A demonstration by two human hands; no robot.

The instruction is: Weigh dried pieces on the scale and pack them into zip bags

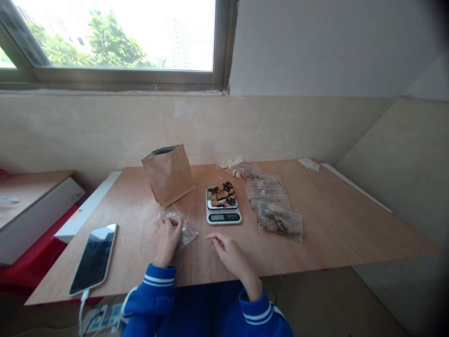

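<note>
Tabletop (333, 224): left hand (166, 238) flat on bag (177, 224).

Brown paper bag (169, 174), white scale (223, 209) with orange-and-black pieces (223, 194), blue white-striped sleeves (156, 281), seemingly red-edged clear bags (279, 220).

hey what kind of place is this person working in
Probably a plain room used as a makeshift packing spot: a plywood table under a window, with a small digital scale and filled zip bags.
</note>
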